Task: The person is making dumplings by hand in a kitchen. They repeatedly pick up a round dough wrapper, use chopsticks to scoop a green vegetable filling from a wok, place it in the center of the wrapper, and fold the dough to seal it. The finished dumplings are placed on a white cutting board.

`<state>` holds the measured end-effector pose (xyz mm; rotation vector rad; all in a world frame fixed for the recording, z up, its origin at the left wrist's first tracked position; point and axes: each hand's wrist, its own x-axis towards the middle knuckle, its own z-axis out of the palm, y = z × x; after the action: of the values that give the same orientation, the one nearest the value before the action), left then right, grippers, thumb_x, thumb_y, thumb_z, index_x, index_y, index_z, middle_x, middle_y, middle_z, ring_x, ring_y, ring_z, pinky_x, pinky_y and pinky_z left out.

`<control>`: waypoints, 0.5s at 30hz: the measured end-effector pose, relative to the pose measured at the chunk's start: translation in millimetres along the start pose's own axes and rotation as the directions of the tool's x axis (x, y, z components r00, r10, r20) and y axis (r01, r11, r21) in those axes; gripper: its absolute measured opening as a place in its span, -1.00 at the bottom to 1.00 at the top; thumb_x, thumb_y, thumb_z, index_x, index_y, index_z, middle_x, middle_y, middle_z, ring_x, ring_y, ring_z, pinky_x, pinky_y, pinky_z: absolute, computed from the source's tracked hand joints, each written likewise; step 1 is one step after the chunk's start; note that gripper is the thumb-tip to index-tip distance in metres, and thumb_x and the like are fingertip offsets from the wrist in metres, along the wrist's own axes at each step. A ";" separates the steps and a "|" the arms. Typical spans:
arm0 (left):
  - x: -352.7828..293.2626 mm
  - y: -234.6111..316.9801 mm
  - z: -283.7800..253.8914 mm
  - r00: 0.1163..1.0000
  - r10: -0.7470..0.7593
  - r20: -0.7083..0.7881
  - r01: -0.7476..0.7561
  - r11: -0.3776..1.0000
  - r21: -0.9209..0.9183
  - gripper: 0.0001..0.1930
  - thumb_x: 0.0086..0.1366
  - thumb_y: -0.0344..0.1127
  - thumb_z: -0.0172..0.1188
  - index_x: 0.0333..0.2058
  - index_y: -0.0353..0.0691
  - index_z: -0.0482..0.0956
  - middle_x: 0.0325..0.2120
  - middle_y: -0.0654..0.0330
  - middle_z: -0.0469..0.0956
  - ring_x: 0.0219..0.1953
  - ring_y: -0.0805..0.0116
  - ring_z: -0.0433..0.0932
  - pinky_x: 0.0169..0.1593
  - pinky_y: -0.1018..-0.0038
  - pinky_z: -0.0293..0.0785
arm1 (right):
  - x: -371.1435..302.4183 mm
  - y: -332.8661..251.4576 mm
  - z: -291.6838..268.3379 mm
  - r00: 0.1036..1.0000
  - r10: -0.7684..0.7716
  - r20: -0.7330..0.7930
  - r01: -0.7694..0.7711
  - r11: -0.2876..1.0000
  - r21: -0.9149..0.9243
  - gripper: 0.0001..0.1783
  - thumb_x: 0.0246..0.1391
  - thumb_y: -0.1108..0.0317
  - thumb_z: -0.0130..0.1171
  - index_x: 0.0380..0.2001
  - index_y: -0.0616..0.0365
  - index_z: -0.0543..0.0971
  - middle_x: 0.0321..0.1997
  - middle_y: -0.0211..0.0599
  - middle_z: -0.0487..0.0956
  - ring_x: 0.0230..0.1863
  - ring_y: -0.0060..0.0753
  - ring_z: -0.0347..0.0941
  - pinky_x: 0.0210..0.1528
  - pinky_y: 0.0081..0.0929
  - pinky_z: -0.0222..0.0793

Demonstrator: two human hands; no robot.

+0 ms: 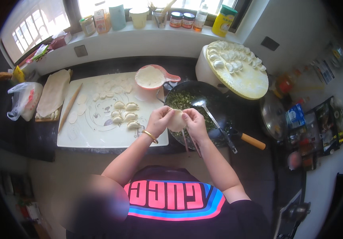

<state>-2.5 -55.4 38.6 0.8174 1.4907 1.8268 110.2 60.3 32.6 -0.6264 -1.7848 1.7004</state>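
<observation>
Between my two hands a round dumpling wrapper [176,122] is held up by its edges, over the near left rim of a dark wok [215,87]. My left hand [160,120], with a gold bangle at the wrist, pinches its left side. My right hand [196,124] grips the right side. Whether filling lies inside the wrapper is hidden. Chopped green filling [181,98] fills the wok, with a metal spoon [215,121] lying across it. Brown chopsticks [186,141] lean at the wok's near rim, below my hands.
On a white board [79,137] sit several folded dumplings [131,116], flat wrappers [81,109] and a rolling pin [70,107]. Behind it stands a pink flour bowl [168,77]. A dough sheet [54,93] lies left. At right are a dumpling-covered tray [255,85] and the wok's wooden handle [253,141].
</observation>
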 end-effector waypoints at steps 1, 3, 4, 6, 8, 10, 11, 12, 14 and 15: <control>-1.6 -2.2 7.7 1.000 -0.016 -0.023 0.015 0.998 -0.067 -0.78 0.20 -0.28 0.09 -0.42 -0.38 0.51 -0.59 0.31 0.50 -0.54 0.64 0.39 -0.47 0.64 0.33 | -0.3 8.0 -10.0 0.999 0.040 0.004 -0.040 0.999 0.012 -0.85 0.09 0.41 0.06 -0.39 0.31 0.50 -0.45 -0.38 0.52 -0.37 -0.57 0.41 -0.29 -0.59 0.34; -3.1 -7.4 14.5 0.998 -0.056 0.013 0.056 0.995 -0.084 -0.77 0.19 -0.29 0.11 -0.40 -0.39 0.52 -0.57 0.31 0.51 -0.53 0.64 0.40 -0.45 0.65 0.34 | -1.3 -4.0 -14.8 0.996 -0.086 -0.007 0.085 0.992 -0.090 -0.89 0.05 0.45 0.07 -0.43 0.29 0.50 -0.48 -0.34 0.51 -0.42 -0.52 0.42 -0.31 -0.58 0.34; -3.9 -9.8 17.0 0.997 -0.076 0.032 0.079 0.993 -0.092 -0.77 0.19 -0.29 0.12 -0.40 -0.40 0.53 -0.56 0.31 0.52 -0.52 0.64 0.40 -0.44 0.65 0.35 | -0.4 -7.6 -17.6 0.984 -0.175 0.022 0.176 0.967 -0.186 -0.90 0.04 0.46 0.07 -0.43 0.29 0.50 -0.49 -0.33 0.51 -0.42 -0.51 0.43 -0.32 -0.57 0.34; -3.8 -11.1 21.9 0.994 -0.048 0.099 0.044 0.998 0.035 -0.77 0.19 -0.28 0.12 -0.36 -0.38 0.52 -0.51 0.30 0.52 -0.45 0.61 0.45 -0.34 0.65 0.39 | 0.5 -11.4 -20.0 0.966 -0.252 0.060 0.259 0.933 -0.251 -0.91 0.03 0.47 0.07 -0.44 0.28 0.51 -0.48 -0.30 0.52 -0.41 -0.49 0.44 -0.31 -0.56 0.34; -4.0 -12.0 24.9 0.994 -0.041 0.105 0.032 0.996 0.079 -0.77 0.20 -0.28 0.12 -0.34 -0.38 0.51 -0.49 0.29 0.53 -0.42 0.60 0.46 -0.32 0.65 0.41 | 0.9 -13.6 -20.5 0.970 -0.237 0.058 0.244 0.948 -0.205 -0.90 0.03 0.46 0.07 -0.45 0.29 0.51 -0.44 -0.26 0.54 -0.39 -0.49 0.45 -0.29 -0.55 0.35; -2.8 -12.9 25.7 0.998 -0.048 0.050 0.046 0.998 0.043 -0.78 0.20 -0.28 0.12 -0.35 -0.38 0.52 -0.49 0.28 0.53 -0.44 0.61 0.45 -0.36 0.66 0.39 | 1.1 -14.0 -20.1 0.987 -0.159 0.010 0.159 0.984 -0.080 -0.87 0.05 0.45 0.06 -0.40 0.31 0.53 -0.43 -0.28 0.56 -0.38 -0.53 0.46 -0.28 -0.56 0.35; -1.3 -14.0 26.5 0.998 -0.053 0.028 0.052 0.998 0.024 -0.78 0.20 -0.29 0.12 -0.36 -0.38 0.52 -0.49 0.27 0.53 -0.45 0.61 0.45 -0.38 0.66 0.38 | 0.8 -9.8 -22.9 0.995 -0.100 0.028 0.102 0.993 -0.066 -0.86 0.06 0.44 0.06 -0.38 0.31 0.53 -0.44 -0.29 0.57 -0.39 -0.54 0.46 -0.28 -0.57 0.35; 0.8 -16.9 27.1 0.999 -0.048 0.017 0.049 0.998 -0.049 -0.78 0.19 -0.28 0.12 -0.37 -0.37 0.52 -0.51 0.29 0.52 -0.47 0.63 0.43 -0.41 0.67 0.35 | 0.7 -2.2 -27.0 0.998 -0.042 0.045 0.044 0.998 -0.052 -0.85 0.06 0.44 0.05 -0.35 0.32 0.53 -0.44 -0.31 0.57 -0.39 -0.54 0.45 -0.29 -0.57 0.35; 1.6 -14.4 26.0 0.995 -0.069 0.073 0.067 0.998 0.018 -0.79 0.19 -0.28 0.12 -0.38 -0.36 0.52 -0.52 0.30 0.51 -0.48 0.64 0.43 -0.42 0.68 0.35 | 0.1 2.2 -27.9 0.999 -0.033 0.000 0.033 0.999 -0.021 -0.83 0.04 0.46 0.07 -0.30 0.32 0.55 -0.44 -0.31 0.58 -0.41 -0.57 0.46 -0.30 -0.59 0.35; 2.1 -10.8 26.6 0.992 -0.080 0.102 0.075 0.996 0.051 -0.79 0.19 -0.28 0.12 -0.38 -0.35 0.52 -0.53 0.31 0.51 -0.48 0.64 0.43 -0.42 0.68 0.34 | 1.0 0.3 -28.5 0.993 -0.116 0.005 0.116 0.985 -0.132 -0.83 0.04 0.46 0.08 -0.32 0.32 0.55 -0.44 -0.30 0.58 -0.41 -0.58 0.46 -0.30 -0.60 0.35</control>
<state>18.1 -36.4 32.6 0.8523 1.4826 1.6728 129.3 81.5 32.7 -0.5685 -1.9051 1.5131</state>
